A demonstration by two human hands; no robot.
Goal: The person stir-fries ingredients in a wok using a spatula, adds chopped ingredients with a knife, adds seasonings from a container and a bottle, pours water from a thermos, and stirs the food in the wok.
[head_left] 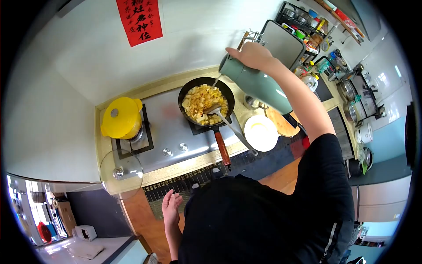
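My right hand (252, 55) grips a green kettle (259, 86), tilted with its mouth over the pan's right rim; a thin stream of liquid runs from it. The dark frying pan (182, 97) stands on the right burner, its brown handle toward me. Yellowish diced food (200, 99) fills it. A metal spatula (235, 132) rests with its head in the food and its handle over the pan's edge. My left hand (171, 204) hangs below the counter's front edge, fingers apart, holding nothing.
A yellow pot (122, 118) sits on the left burner, with a glass lid (121, 174) at the counter's front left corner. Right of the pan are a white plate (260, 133), a metal cup (251, 102) and a round wooden board (281, 123). Racks stand farther right.
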